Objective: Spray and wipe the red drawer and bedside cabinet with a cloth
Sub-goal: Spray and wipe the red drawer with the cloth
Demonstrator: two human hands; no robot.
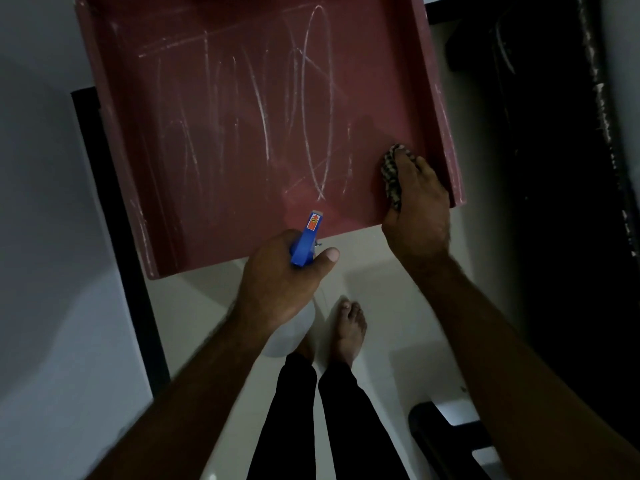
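- Head view: the red drawer (pixel 225 150) fills the frame from the centre up to 12 o'clock. Its inner face is turned toward the person and crossed by pale looping streaks.
- The right hand (pixel 419 209) is at about 4 o'clock on the drawer, by the right side wall. Its fingers curl over a bunched, patterned cloth (pixel 389 168) and press it onto the drawer's base.
- The left hand (pixel 280 271) is at the drawer's 6 o'clock edge, wrapped round the neck of the spray bottle (pixel 306 244). The thumb lies along the side and the blue nozzle points to 12 o'clock, at the streaked panel. The trigger finger is hidden.
- The cloth looks soft and limp. Wadded under the palm, as it is now, it should stay put better than if pinched by a corner.
- The bottle's pale body (pixel 291 334) looks like light plastic. The neck is the sensible hold, and it may turn slippery once wet.
- The drawer looks like stiff, painted board, light enough to shift under hard rubbing. What supports it is not shown, so bracing a side wall or the near rim seems wise.
- The bedside cabinet cannot be made out. A dark mass stands at 3 o'clock, a black upright (pixel 114 220) at 9 o'clock, and a bare foot (pixel 349 327) on the pale floor (pixel 381 289) at 6 o'clock.
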